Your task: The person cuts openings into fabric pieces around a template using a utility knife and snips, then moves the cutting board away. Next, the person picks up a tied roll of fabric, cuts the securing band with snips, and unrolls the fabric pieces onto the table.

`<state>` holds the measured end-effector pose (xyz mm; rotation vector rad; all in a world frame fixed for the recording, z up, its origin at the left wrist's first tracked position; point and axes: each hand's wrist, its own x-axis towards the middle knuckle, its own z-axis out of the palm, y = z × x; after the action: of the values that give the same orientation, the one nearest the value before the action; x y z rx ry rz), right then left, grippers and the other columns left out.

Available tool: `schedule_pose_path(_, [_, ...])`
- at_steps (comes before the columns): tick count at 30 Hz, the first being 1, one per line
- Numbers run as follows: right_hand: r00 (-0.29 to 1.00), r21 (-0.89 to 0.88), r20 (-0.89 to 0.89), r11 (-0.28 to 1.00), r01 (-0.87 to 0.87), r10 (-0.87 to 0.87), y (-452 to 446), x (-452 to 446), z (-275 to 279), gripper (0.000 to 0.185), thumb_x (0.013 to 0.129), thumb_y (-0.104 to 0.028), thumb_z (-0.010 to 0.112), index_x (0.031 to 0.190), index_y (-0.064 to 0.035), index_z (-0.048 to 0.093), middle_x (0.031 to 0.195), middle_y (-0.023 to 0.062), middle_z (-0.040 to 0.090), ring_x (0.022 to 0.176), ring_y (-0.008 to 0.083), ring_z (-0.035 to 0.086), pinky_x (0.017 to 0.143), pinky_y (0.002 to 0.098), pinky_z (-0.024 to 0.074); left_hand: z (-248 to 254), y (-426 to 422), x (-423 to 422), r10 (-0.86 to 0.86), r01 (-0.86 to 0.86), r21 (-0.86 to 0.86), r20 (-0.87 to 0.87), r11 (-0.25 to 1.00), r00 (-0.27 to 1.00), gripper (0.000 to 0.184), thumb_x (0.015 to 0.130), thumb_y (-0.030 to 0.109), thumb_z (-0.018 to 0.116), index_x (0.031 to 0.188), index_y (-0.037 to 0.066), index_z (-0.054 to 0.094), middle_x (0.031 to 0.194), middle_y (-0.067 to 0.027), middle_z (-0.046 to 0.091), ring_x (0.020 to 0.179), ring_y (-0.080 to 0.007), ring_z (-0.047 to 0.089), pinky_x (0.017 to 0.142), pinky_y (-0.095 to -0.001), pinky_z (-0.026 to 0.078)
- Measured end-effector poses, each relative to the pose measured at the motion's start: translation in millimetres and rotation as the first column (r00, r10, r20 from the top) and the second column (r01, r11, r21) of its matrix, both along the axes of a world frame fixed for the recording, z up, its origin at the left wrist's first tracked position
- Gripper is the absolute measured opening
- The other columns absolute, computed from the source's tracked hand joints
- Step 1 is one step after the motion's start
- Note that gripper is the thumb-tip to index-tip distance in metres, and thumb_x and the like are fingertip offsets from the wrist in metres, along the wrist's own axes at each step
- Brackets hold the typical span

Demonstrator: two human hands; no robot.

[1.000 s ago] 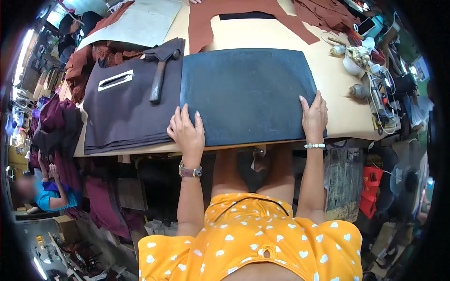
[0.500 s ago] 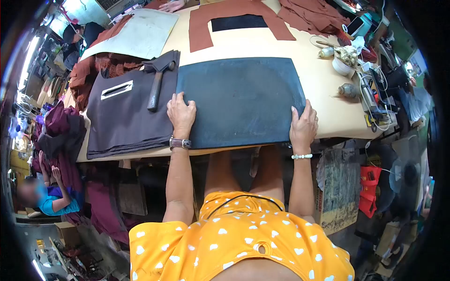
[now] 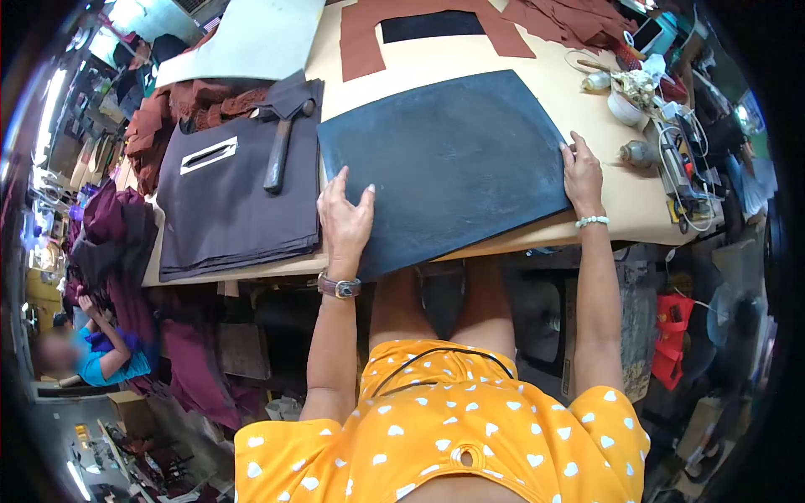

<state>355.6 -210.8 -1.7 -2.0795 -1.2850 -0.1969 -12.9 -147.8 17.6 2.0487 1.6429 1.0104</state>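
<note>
A large dark board (image 3: pixel 453 159) lies turned at an angle on the pale table, its near left corner past the table's front edge. My left hand (image 3: pixel 345 220) rests at the board's left side, fingers apart. At the right edge my right hand (image 3: pixel 581 174) touches the board with its fingers spread. Left of the board is a stack of dark fabric pieces (image 3: pixel 243 210). On the stack lie a hammer (image 3: pixel 279 151) and a pale slotted template (image 3: pixel 209 156).
Rust-coloured cut fabric (image 3: pixel 365 42) and a black piece (image 3: pixel 432 26) lie at the back. A white sheet (image 3: pixel 251 38) is at the back left. A white bowl (image 3: pixel 624 107), a jar (image 3: pixel 640 152) and cables stand at the right. A person (image 3: pixel 105 356) is at the far left.
The board has rotated counterclockwise, its right side moving away and its near left corner coming over the edge. My right hand has moved up and right. The white sheet at the back has shifted.
</note>
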Motion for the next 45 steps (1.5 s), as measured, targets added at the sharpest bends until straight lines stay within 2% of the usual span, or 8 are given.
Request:
schedule_pose_path(5, [0.991, -0.025, 0.0, 0.99, 0.136, -0.136, -7, -9, -3, 0.039, 0.086, -0.025, 0.059, 0.117, -0.0014, 0.053, 0.089, 0.0243, 0.063, 0.083, 0.0391, 0.062, 0.072, 0.0447, 0.0488, -14, -49, -12, -0.024, 0.024, -0.005, 0.05, 1.0, 0.998, 0.062, 0.082, 0.024, 0.064, 0.129, -0.008, 0.038, 0.128, -0.0365, 0.037, 0.122, -0.0465, 0.036, 0.102, -0.0441, 0.031])
schedule_pose_path(15, [0.973, -0.039, -0.02, 0.973, 0.227, -0.228, -57, -53, 5, 0.047, 0.09, -0.02, 0.054, 0.129, 0.0009, 0.039, 0.089, 0.0273, 0.062, 0.082, 0.0415, 0.061, 0.07, 0.047, 0.0462, -18, -75, -30, 0.029, -0.031, 0.033, 0.043, 0.999, 0.999, 0.039, 0.085, 0.015, 0.059, 0.121, 0.002, 0.052, 0.125, -0.0318, 0.044, 0.117, -0.0441, 0.043, 0.098, -0.0425, 0.036])
schedule_pose_path(22, [0.95, 0.026, -0.092, 0.953, 0.301, -0.297, -139, -104, 12, 0.047, 0.089, -0.02, 0.056, 0.127, 0.0038, 0.04, 0.089, 0.0257, 0.063, 0.083, 0.0396, 0.062, 0.07, 0.0437, 0.047, -3, -120, -65, -0.041, 0.058, -0.099, 0.158, 0.993, 0.987, 0.043, 0.08, 0.008, 0.065, 0.121, 0.001, 0.052, 0.124, -0.0224, 0.051, 0.115, -0.0344, 0.049, 0.098, -0.0358, 0.038])
schedule_pose_path(25, [0.918, -0.014, -0.172, 0.933, 0.36, -0.357, -170, -120, 11, 0.048, 0.087, -0.022, 0.06, 0.124, 0.0047, 0.044, 0.092, 0.023, 0.063, 0.083, 0.0319, 0.063, 0.071, 0.0387, 0.048, 3, -136, -73, 0.09, 0.021, -0.246, 0.432, 0.969, 0.897, 0.051, 0.077, 0.003, 0.066, 0.123, -0.006, 0.045, 0.122, -0.0175, 0.052, 0.114, -0.0215, 0.049, 0.098, -0.0338, 0.037])
schedule_pose_path(28, [0.779, -0.255, -0.486, 0.917, 0.307, -0.396, -180, -106, 22, 0.051, 0.084, -0.023, 0.065, 0.12, 0.008, 0.047, 0.096, 0.0192, 0.063, 0.085, 0.0222, 0.062, 0.074, 0.0344, 0.0484, -7, -124, -73, 0.205, -0.074, -0.368, 0.33, 0.927, 0.921, 0.039, 0.085, 0.013, 0.062, 0.117, -0.007, 0.049, 0.105, -0.0174, 0.061, 0.096, -0.0189, 0.057, 0.084, -0.0299, 0.044])
schedule_pose_path(31, [0.398, -0.117, -0.912, 0.993, -0.029, -0.096, -184, -68, 0, 0.043, 0.085, -0.024, 0.062, 0.111, 0.0085, 0.053, 0.098, 0.0143, 0.063, 0.087, 0.0165, 0.06, 0.076, 0.0265, 0.0469, -20, -124, -73, 0.175, -0.081, -0.324, 0.271, 0.943, 0.946, 0.034, 0.089, 0.019, 0.059, 0.111, -0.007, 0.051, 0.089, -0.0159, 0.065, 0.081, -0.0184, 0.061, 0.074, -0.0304, 0.047])
schedule_pose_path(34, [0.049, 0.035, -0.998, 0.966, -0.257, 0.049, -173, -32, -17, 0.04, 0.084, -0.019, 0.06, 0.113, 0.0077, 0.053, 0.102, 0.0109, 0.062, 0.091, 0.0165, 0.059, 0.083, 0.0244, 0.0452, -51, -126, -75, 0.159, -0.096, -0.212, 0.305, 0.973, 0.939, 0.031, 0.09, 0.02, 0.057, 0.106, -0.007, 0.054, 0.084, -0.0162, 0.066, 0.074, -0.0178, 0.061, 0.069, -0.0302, 0.047])
schedule_pose_path(45, [0.1, 0.012, -0.995, 1.0, -0.02, 0.014, -192, -66, 10, 0.063, 0.067, -0.019, 0.075, 0.116, 0.0071, 0.046, 0.103, 0.0167, 0.058, 0.089, 0.0211, 0.059, 0.08, 0.0291, 0.0486, -36, -105, -68, 0.303, 0.1, -0.515, 0.637, 0.851, 0.709, 0.052, 0.092, 0.042, 0.05, 0.107, -0.007, 0.058, 0.099, -0.0066, 0.061, 0.084, -0.0139, 0.056, 0.076, -0.0286, 0.045])
